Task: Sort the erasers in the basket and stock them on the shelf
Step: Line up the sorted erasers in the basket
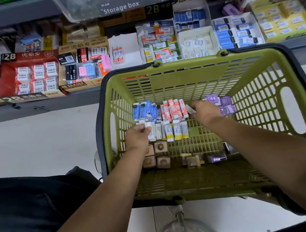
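Clearly mid-sort, deep in the green basket (181, 66); reaches down with both arms. Grips a small white eraser (148, 125) in the left hand (138, 136), fingers curled round it, at the near end of the yellow-banded row (175, 131), likely to slot it in beside its own kind; pinches another white eraser (190, 110) in the right hand (205, 112), fingers closed on it, just beside the red-sleeved row (173, 108). Groups like with like across the basket floor: blue-sleeved erasers (144, 110) far left, purple packs (222, 102) far right, brown boxed ones (156, 156) nearest the body; seems meant to let each batch lift out whole. Has the basket just in front of the shelf (39, 109), lined with open cartons (125, 45) of matching blue and red stock; probably a short carry after sorting; cannot tell what supports the basket from below.
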Tool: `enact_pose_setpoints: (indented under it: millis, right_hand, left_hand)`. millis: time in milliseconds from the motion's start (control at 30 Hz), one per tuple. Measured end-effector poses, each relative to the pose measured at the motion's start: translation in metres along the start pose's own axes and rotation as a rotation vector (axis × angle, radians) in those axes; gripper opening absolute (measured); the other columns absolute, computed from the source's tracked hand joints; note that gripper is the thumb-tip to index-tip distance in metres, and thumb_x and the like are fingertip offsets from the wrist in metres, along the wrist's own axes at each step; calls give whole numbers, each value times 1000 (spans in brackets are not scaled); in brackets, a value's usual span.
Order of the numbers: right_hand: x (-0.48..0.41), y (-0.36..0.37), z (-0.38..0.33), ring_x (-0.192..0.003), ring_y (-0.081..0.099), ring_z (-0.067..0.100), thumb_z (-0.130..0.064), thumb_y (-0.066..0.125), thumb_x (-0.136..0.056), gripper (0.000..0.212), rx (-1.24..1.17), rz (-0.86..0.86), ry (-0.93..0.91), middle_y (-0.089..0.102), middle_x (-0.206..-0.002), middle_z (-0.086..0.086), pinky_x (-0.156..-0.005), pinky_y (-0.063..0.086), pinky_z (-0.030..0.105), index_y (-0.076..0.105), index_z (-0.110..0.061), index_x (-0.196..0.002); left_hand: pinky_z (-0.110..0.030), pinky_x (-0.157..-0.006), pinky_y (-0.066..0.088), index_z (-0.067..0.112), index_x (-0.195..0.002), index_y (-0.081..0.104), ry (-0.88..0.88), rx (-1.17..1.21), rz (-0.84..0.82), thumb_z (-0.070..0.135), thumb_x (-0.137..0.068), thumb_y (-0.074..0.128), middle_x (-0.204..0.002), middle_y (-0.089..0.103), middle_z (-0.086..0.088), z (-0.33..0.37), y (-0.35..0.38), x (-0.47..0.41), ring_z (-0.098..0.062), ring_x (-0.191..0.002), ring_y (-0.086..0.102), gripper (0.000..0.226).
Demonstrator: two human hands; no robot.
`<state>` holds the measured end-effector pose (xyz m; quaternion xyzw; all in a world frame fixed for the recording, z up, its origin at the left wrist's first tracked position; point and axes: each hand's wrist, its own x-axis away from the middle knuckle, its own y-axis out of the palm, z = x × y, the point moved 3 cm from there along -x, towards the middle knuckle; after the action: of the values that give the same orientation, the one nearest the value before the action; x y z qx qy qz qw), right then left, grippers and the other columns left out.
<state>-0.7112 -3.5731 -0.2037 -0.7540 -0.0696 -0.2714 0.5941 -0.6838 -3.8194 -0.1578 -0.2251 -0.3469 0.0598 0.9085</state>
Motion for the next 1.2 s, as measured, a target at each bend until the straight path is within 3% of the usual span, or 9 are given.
enact_pose_setpoints:
  millis: [167,367,433,567,700,867,967,1067,1200]
  right_hand:
    - [2,-3,-4,-100,61,30,-9,58,-87,16,-26,-8,88,64,-106,12,-72,45,32,63,-10,-102]
    - [24,-31,15,-75,61,30,-17,62,-82,10,-297,88,160,62,-75,11,-62,44,28,65,-8,-86]
    - [34,-40,16,-69,57,25,-16,64,-80,5,-420,130,184,61,-70,6,-57,41,25,60,-15,-81]
    - [52,-56,-16,-63,53,16,-16,68,-77,18,-579,151,100,58,-65,1,-52,39,24,55,-18,-66]
    - [73,-46,-61,-63,51,10,-15,69,-78,16,-754,-25,63,56,-65,-2,-62,41,23,58,-16,-67]
    - [91,-11,-99,-82,69,22,-18,66,-82,13,-762,-232,100,72,-82,11,-81,56,33,68,-6,-78]
    - [92,4,-111,-74,68,24,-16,63,-83,14,-765,-310,175,67,-74,12,-79,57,37,61,-8,-72]
    - [91,13,-117,-73,64,24,-22,64,-83,22,-728,-296,242,63,-77,8,-65,51,27,52,-11,-68]
    - [92,18,-122,-73,66,23,-25,68,-83,32,-717,-209,350,65,-74,10,-56,49,27,49,-8,-64]
  left_hand:
    - [-4,-30,31,6,-119,63,-8,-21,26,13,-90,65,-87,58,7,-4,4,0,-1,-61,48,30]
    - [-33,-77,54,5,-113,64,111,-185,8,8,-90,63,-108,67,-11,-3,3,0,-18,-85,60,23]
    - [-42,-72,58,9,-102,61,156,-274,4,7,-91,61,-95,62,-8,-2,3,2,-29,-86,63,12]
    - [-23,-61,54,6,-120,51,260,-551,41,-1,-93,53,-98,54,-4,7,1,4,-27,-83,62,28]
    - [-32,-86,51,5,-130,45,369,-834,6,-4,-89,58,-131,50,-12,25,-3,11,-24,-104,61,44]
    - [-39,-79,50,10,-111,60,808,-582,101,15,-93,57,-113,58,-6,91,-27,47,-23,-94,60,19]
    - [-37,-79,44,14,-105,62,1027,-509,391,18,-90,59,-104,60,-4,121,-66,63,-24,-95,55,16]
    - [-40,-84,37,16,-125,56,759,-606,542,29,-95,52,-119,55,-10,114,-100,48,-32,-110,48,33]
    - [-39,-77,43,17,-140,38,460,-450,174,30,-103,35,-109,63,-15,87,-98,22,-37,-98,58,40]
